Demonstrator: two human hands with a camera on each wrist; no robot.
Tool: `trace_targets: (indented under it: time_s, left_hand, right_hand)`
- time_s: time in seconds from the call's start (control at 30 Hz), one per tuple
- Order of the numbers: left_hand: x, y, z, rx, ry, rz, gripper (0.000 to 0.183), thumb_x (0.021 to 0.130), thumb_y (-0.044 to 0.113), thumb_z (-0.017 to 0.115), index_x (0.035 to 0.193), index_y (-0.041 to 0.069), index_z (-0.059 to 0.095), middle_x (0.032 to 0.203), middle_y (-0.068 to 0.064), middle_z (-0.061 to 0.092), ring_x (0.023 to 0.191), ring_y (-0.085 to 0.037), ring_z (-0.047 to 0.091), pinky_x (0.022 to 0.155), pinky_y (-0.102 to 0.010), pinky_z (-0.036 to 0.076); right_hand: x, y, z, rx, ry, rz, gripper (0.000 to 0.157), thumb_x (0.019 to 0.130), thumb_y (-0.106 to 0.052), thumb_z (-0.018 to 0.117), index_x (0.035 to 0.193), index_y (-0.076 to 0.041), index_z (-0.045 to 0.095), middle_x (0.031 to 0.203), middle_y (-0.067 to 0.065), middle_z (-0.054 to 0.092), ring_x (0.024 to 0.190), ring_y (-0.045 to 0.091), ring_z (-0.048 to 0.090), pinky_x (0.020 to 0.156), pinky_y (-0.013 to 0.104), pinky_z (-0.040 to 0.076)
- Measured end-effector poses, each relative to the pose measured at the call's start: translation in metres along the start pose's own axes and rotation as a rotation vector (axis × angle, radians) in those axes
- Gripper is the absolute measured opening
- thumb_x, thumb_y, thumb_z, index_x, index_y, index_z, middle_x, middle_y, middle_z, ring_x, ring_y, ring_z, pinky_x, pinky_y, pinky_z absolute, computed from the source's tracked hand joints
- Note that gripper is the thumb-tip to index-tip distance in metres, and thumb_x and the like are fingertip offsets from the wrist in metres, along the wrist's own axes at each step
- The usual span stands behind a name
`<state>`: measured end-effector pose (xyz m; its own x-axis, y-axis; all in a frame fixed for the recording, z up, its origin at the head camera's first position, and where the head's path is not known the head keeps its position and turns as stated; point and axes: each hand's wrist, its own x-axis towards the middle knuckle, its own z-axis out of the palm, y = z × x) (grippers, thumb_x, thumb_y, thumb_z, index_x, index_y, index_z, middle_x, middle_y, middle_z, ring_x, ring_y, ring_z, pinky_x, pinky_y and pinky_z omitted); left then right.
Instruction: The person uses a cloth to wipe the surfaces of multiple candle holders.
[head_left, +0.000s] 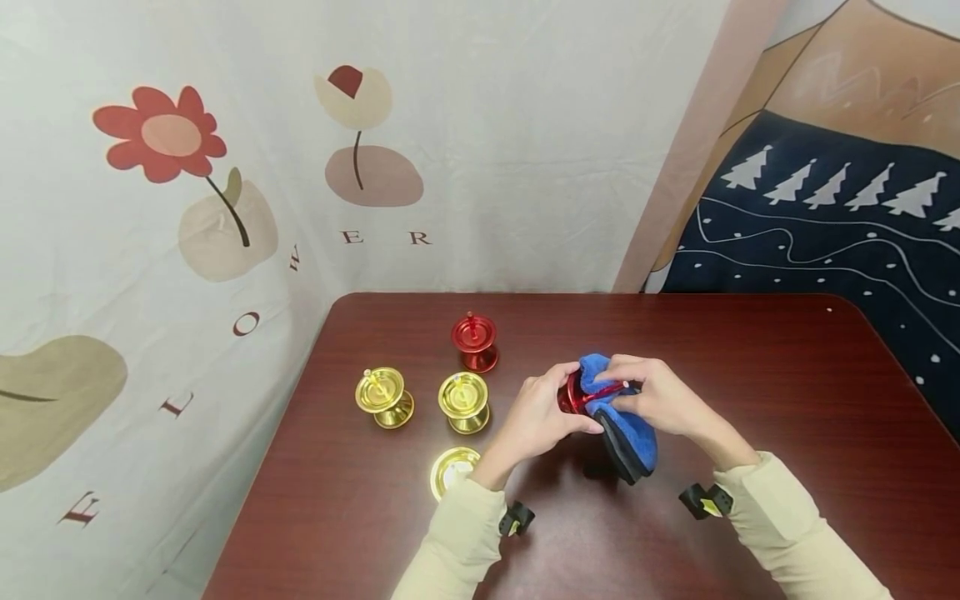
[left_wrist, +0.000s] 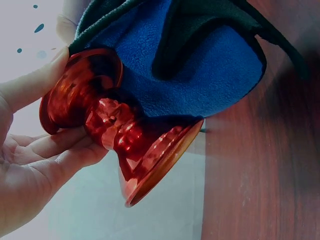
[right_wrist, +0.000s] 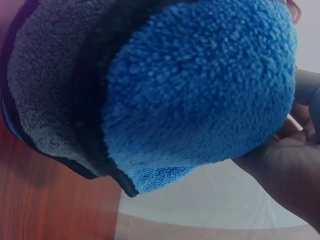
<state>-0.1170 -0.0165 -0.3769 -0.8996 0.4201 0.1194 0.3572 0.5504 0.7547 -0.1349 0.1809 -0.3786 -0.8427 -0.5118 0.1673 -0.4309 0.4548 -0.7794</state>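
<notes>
My left hand (head_left: 542,412) grips a shiny red candle holder (left_wrist: 112,120), thumb on one side and fingers around its wider end. In the left wrist view it lies tilted, its flared foot turned toward the lower right. A blue cloth (head_left: 633,433) with a grey side and black edging is pinched in my right hand (head_left: 654,393). The cloth wraps against the candle holder's dish, by the thin spike, and its loose part hangs below. Seen from the right wrist, the fluffy blue cloth (right_wrist: 200,85) covers most of the candle holder and my fingertips.
On the brown table (head_left: 750,375), left of my hands, stand another red candle holder (head_left: 476,337) and two gold ones (head_left: 384,398), (head_left: 463,402). A gold dish (head_left: 452,468) is partly hidden by my left sleeve (head_left: 457,533). Printed curtains (head_left: 510,167) hang behind the table.
</notes>
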Motion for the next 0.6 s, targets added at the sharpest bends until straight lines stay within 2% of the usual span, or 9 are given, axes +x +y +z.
trace_targets:
  time_s: [0.17,0.3,0.6]
  left_hand:
    - [-0.0002,-0.0008,0.0034,0.005,-0.002,0.009,0.072,0.068,0.03,0.08,0.126,0.0,0.05,0.119,-0.01,0.058,0.101,-0.022,0.056,0.086,-0.026,0.045]
    - [0.0018,-0.0021,0.003,0.022,-0.006,0.018,0.072,0.069,0.032,0.08,0.125,-0.001,0.05,0.119,-0.011,0.059,0.1,-0.022,0.056,0.085,-0.025,0.046]
    - [0.0034,-0.0013,-0.003,0.027,-0.049,-0.035,0.073,0.069,0.037,0.079,0.126,0.002,0.051,0.116,-0.01,0.06,0.095,-0.02,0.055,0.08,-0.024,0.047]
  right_hand:
    - [0.0004,0.0013,-0.0003,-0.016,-0.041,-0.014,0.027,0.074,0.003,0.072,0.1,-0.002,0.069,0.089,0.001,0.06,0.081,0.019,0.053,0.068,0.026,0.051]
    - [0.0001,0.0033,-0.0006,-0.004,-0.036,-0.008,0.026,0.074,0.003,0.071,0.099,-0.003,0.07,0.089,0.001,0.06,0.081,0.019,0.052,0.067,0.026,0.051]
    - [-0.0012,0.0036,-0.0092,0.081,-0.035,-0.017,0.023,0.078,-0.001,0.069,0.1,-0.007,0.07,0.087,-0.001,0.06,0.079,0.02,0.053,0.062,0.029,0.052]
